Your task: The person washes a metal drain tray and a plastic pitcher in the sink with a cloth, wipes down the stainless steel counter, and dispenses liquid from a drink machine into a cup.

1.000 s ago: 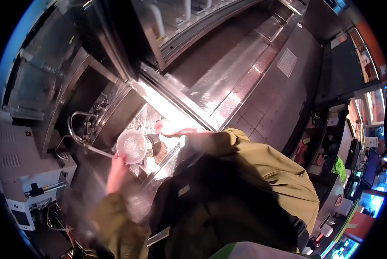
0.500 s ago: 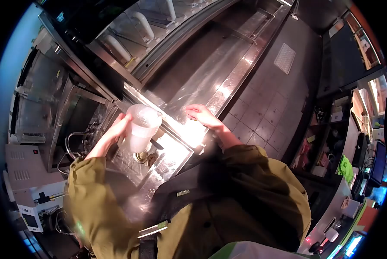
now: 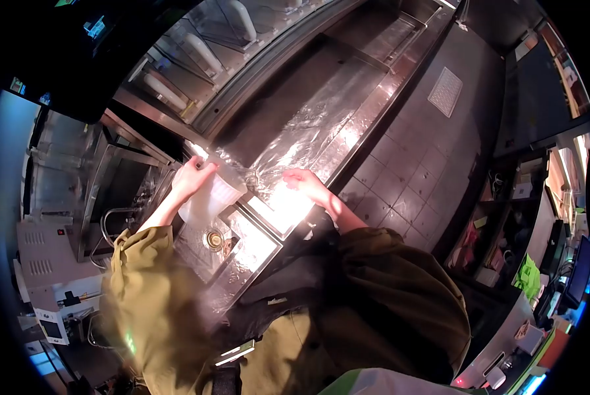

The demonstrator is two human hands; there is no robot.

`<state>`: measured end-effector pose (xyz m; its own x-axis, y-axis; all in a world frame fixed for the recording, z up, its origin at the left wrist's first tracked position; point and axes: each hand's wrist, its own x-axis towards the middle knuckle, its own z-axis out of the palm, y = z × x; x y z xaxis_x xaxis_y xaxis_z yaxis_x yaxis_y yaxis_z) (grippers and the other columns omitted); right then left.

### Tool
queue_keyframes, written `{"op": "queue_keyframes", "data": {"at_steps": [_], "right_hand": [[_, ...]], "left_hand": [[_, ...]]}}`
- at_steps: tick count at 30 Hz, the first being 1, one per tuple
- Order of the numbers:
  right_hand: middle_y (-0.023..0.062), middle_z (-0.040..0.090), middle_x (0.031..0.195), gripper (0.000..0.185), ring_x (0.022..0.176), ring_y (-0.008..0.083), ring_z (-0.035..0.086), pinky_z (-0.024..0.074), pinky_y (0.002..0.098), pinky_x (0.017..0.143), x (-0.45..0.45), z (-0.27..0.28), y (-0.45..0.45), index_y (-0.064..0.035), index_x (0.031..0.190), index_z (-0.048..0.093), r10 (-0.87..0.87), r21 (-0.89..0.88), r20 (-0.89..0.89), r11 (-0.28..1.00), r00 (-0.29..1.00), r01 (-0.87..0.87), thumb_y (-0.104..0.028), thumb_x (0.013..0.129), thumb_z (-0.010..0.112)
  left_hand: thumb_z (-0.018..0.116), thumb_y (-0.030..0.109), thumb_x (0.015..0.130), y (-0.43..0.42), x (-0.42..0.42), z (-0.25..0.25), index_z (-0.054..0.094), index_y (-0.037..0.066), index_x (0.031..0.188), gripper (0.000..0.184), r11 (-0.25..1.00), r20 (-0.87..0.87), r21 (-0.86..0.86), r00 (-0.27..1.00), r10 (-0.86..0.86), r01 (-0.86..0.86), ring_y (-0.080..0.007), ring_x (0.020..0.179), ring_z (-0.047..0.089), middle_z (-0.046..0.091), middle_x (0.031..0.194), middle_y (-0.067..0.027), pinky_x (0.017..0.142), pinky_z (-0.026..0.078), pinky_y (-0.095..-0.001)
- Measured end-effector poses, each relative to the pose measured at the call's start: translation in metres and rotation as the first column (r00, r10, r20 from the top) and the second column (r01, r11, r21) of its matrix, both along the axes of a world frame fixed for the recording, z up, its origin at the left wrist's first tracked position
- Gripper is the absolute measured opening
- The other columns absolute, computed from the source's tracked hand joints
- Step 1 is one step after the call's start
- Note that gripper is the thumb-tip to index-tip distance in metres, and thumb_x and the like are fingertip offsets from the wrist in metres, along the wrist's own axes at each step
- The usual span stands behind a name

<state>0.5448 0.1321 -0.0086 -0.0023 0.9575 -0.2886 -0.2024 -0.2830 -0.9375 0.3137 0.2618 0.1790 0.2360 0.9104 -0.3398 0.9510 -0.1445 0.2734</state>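
Observation:
My left hand (image 3: 195, 176) is wrapped round the upper part of a translucent plastic jug (image 3: 212, 197). The jug is tipped towards the metal counter channel (image 3: 288, 125), and clear liquid seems to run from its mouth onto the wet, rippled surface. To the right, my right hand (image 3: 305, 184) hovers over a strongly lit patch with its fingers curled together. Glare hides whatever may be in those fingers. Under the jug lies a small steel sink (image 3: 196, 253) with a round brass-coloured drain (image 3: 214, 240).
A curved metal tap (image 3: 114, 217) stands left of the sink. White curved pipes (image 3: 203, 52) line the far side of the counter. Right of it runs a tiled floor (image 3: 400, 178) with a pale grate (image 3: 445, 92). Shelves (image 3: 499, 217) and a green cloth (image 3: 527, 276) are further right.
The jug has gone from nearly upright to tipped over towards the counter, my left hand rising with it. The counter surface shows more shiny ripples. My right hand has hardly moved.

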Motion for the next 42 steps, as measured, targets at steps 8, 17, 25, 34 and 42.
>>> {"op": "queue_keyframes", "data": {"at_steps": [8,17,25,34,42], "right_hand": [[0.0072,0.058,0.092,0.034,0.081,0.0129,0.055,0.0454,0.0236,0.071,0.000,-0.005,0.005,0.0035,0.108,0.051,0.113,-0.045,-0.012,0.993,0.993,-0.114,-0.016,0.081,0.056],[0.0068,0.058,0.088,0.031,0.079,0.0128,0.054,0.0443,0.0232,0.069,-0.004,-0.011,0.008,0.0040,0.108,0.051,0.098,-0.065,-0.011,0.993,0.995,-0.099,-0.014,0.082,0.055],[0.0032,0.057,0.078,0.025,0.069,0.0092,0.049,0.0403,0.0212,0.061,-0.036,0.026,0.027,0.0024,0.100,0.056,0.222,-0.061,0.131,0.974,0.966,-0.216,-0.014,0.081,0.056],[0.0108,0.060,0.093,0.030,0.085,0.0152,0.056,0.0446,0.0265,0.076,-0.093,0.033,0.048,0.0009,0.108,0.053,0.250,0.015,0.693,0.933,0.677,-0.360,-0.014,0.082,0.053],[0.0151,0.062,0.086,0.024,0.081,0.0235,0.060,0.0450,0.0327,0.071,-0.317,-0.018,0.057,0.0006,0.096,0.057,0.758,-0.235,0.620,0.425,0.202,-0.874,-0.017,0.081,0.051]], "left_hand": [[0.052,0.057,0.065,0.000,0.041,0.008,0.048,0.014,0.118,0.068,0.985,-0.298,0.144,0.953,-0.049,0.096,-0.0342,0.093,0.055,0.056,0.095,-0.0242,0.079,0.045,-0.0383],[0.052,0.048,0.066,0.004,0.010,0.032,0.046,0.011,0.119,0.065,0.990,-0.105,0.128,0.993,-0.052,0.066,-0.0329,0.098,0.053,0.056,0.098,-0.0222,0.086,0.040,-0.0383],[0.046,0.017,0.077,-0.089,-0.155,0.014,0.027,0.007,0.131,0.058,0.889,0.662,-0.371,0.595,0.455,-0.267,-0.0122,0.050,0.052,0.052,0.079,-0.0040,0.044,0.043,-0.0239],[0.045,0.020,0.079,-0.306,-0.294,-0.008,0.046,0.005,0.109,0.034,0.285,0.752,-0.532,-0.290,0.592,-0.797,-0.0172,0.061,0.057,0.056,0.093,-0.0073,0.046,0.037,-0.0210],[0.046,0.016,0.079,-0.351,-0.391,-0.053,0.044,0.004,0.097,0.021,-0.200,0.842,-0.453,-0.490,0.224,-0.869,-0.0156,0.060,0.050,0.046,0.085,-0.0043,0.049,0.039,-0.0222]]}}
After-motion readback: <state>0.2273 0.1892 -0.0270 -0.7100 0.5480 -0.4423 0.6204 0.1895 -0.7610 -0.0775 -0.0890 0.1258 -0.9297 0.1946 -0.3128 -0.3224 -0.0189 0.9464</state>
